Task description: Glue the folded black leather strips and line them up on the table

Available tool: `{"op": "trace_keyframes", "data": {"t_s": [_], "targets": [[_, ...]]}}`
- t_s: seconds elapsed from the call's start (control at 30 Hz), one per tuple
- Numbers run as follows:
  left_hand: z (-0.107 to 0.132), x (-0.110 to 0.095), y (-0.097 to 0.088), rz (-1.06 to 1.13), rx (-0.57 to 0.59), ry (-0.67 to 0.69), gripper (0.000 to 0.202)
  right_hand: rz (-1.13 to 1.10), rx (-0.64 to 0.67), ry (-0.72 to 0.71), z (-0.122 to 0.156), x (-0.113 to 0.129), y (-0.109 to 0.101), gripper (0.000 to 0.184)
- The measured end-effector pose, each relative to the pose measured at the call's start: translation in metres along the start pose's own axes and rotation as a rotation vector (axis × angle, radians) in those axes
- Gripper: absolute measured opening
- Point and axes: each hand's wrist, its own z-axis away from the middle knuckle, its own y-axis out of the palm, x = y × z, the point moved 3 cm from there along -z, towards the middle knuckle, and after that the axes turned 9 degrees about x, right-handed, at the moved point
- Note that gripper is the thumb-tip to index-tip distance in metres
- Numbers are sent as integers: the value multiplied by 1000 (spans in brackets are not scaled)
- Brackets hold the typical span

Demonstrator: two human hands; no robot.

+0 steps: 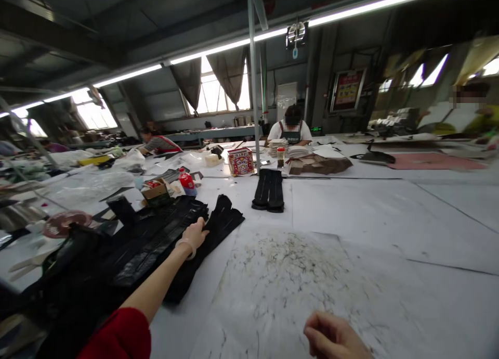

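Observation:
My left hand [195, 235], with a pale bangle at the wrist, reaches forward to the left. Its fingers are closed on the edge of a black fabric piece [224, 221], one of several lying in a dark, overlapping heap [156, 239]. Low in the view, my right hand [336, 336] hovers by a whitish sheet [249, 296] marked with dark streaks; its fingers are curled and nothing shows in them. Farther forward lies a separate small stack of black strips [268, 190], touched by neither hand.
Beyond the heap stand a red bottle [186, 179] and an open carton [156, 192]. A red patterned box [240, 162] stands beside a metal pole [254, 88]. A jar [280, 156] and brown material [319, 164] lie farther back. Several people sit around the tables.

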Motion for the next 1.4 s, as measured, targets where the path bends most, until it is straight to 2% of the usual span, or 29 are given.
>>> {"op": "trace_keyframes", "data": {"t_s": [0.07, 0.13, 0.23, 0.27, 0.3, 0.37, 0.43, 0.5, 0.57, 0.6, 0.67, 0.73, 0.8, 0.87, 0.93, 1.0, 1.03, 1.1, 1.2, 1.4], "targets": [[15, -23, -19, 31, -101, 108, 15, -20, -35, -25, -2, 2, 10, 33], [38, -52, -42, 149, -271, 265, 15, 10, -122, -88, -4, 8, 16, 30], [84, -100, -74, 405, -420, 452, 25, 119, -277, -200, -3, 23, 20, 49], [99, -116, -80, 508, -426, 497, 27, 158, -314, -218, -1, 30, 21, 58], [114, -134, -84, 640, -379, 550, 29, 190, -350, -229, 1, 36, 22, 66], [138, -167, -81, 971, -165, 650, 33, 223, -411, -261, 9, 47, 23, 79], [157, -195, -68, 1271, 33, 685, 36, 168, -415, -325, 19, 55, 24, 78], [171, -215, -46, 1517, 167, 652, 37, 2, -354, -367, 30, 53, 25, 55], [183, -230, -13, 1701, 332, 571, 37, -185, -324, -356, 41, 42, 23, 31], [190, -236, 7, 1759, 457, 515, 36, -250, -345, -341, 47, 34, 20, 26], [205, -248, 53, 1787, 769, 374, 33, -303, -423, -309, 58, 13, 11, 24], [222, -257, 101, 1725, 1082, 202, 27, -257, -502, -239, 69, -8, -1, 27], [236, -263, 141, 1663, 1290, 10, 24, -184, -580, -140, 82, -28, -13, 33], [245, -268, 167, 1642, 1426, -142, 28, -93, -684, -81, 100, -39, -25, 43], [248, -273, 177, 1668, 1500, -200, 32, 93, -740, -113, 121, -38, -28, 61], [248, -276, 175, 1706, 1533, -194, 33, 404, -688, -186, 138, -27, -21, 79], [248, -277, 172, 1712, 1550, -187, 33, 565, -631, -220, 144, -21, -15, 82], [250, -279, 165, 1711, 1582, -175, 35, 809, -540, -260, 150, -12, -1, 69], [256, -282, 163, 1702, 1606, -178, 40, 1011, -559, -288, 151, -4, 12, 38], [259, -291, 176, 1719, 1622, -163, 38, 1184, -631, -329, 140, -6, 17, 31]]}}
